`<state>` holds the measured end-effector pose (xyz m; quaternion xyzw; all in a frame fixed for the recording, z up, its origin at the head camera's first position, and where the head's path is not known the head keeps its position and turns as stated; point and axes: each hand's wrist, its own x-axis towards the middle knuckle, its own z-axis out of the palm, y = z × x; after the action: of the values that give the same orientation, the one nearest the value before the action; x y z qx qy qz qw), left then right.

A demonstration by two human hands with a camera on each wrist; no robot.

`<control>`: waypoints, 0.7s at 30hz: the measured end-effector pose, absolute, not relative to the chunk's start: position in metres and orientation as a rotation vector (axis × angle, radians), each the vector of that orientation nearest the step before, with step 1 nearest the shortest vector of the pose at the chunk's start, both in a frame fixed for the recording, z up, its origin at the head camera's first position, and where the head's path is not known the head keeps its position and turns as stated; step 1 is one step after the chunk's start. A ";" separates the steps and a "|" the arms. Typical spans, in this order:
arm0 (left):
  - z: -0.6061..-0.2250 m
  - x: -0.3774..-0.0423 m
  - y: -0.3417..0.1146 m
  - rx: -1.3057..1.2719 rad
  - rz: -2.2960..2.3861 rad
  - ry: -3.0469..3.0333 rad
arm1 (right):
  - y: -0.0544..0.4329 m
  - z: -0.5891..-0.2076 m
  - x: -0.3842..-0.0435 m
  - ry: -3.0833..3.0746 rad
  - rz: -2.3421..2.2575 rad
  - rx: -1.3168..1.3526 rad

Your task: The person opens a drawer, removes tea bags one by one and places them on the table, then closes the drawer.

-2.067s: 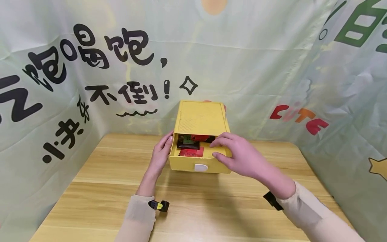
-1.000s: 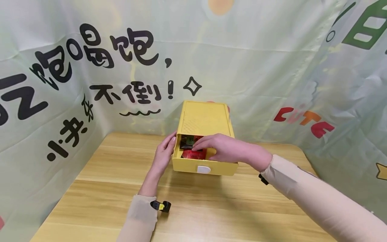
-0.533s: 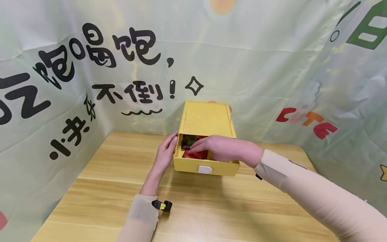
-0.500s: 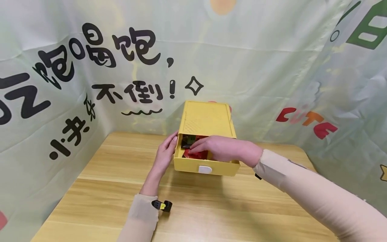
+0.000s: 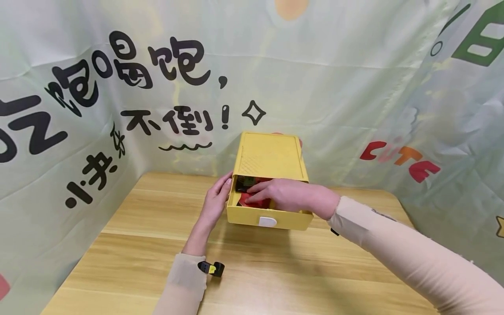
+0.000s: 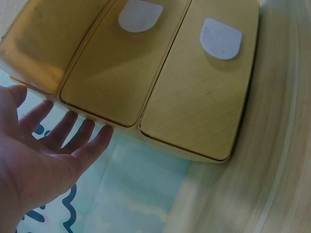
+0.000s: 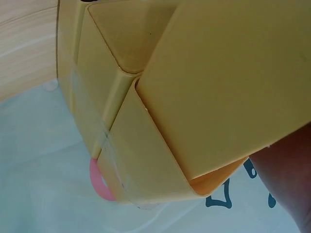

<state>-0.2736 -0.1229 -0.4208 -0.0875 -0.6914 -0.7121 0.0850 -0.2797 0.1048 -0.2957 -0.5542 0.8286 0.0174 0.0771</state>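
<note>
A yellow drawer unit [image 5: 271, 153] stands against the back cloth, its top drawer [image 5: 246, 215] pulled out. My left hand [image 5: 214, 203] lies along the unit's left side; in the left wrist view its spread fingertips meet the side edge. My right hand [image 5: 293, 194] reaches into the top drawer from the right. Its fingertips are on a red packet [image 5: 244, 198], whose right part they cover. The thumb is hidden, so I cannot tell whether it pinches the packet. Behind lies a dark packet [image 5: 241, 183] with green on it.
Two lower drawers with white pull tabs [image 6: 221, 39] are shut beneath. The unit rests on a wooden table [image 5: 157, 245], near its back edge. Printed cloth [image 5: 334, 87] hangs behind and at both sides.
My right hand has moved left and down into the drawer, from its right rim onto the red packet. The packet's left end now looks tilted. My left hand has stayed at the side.
</note>
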 end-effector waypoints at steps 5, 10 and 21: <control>-0.420 -0.273 -0.122 -0.255 -2.125 -2.055 | 0.107 -0.297 -0.280 2.485 0.037 -1.696; -0.421 -0.272 -0.121 -0.252 -2.126 -2.054 | 0.109 -0.301 -0.281 2.485 -0.008 -1.745; -0.420 -0.273 -0.122 -0.244 -2.124 -2.057 | 0.111 -0.302 -0.281 2.478 -0.051 -1.875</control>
<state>-0.2730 -0.1215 -0.4203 -0.0818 -0.6905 -0.7133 0.0873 -0.2815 0.1107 -0.3024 -0.6032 0.7972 -0.0165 0.0168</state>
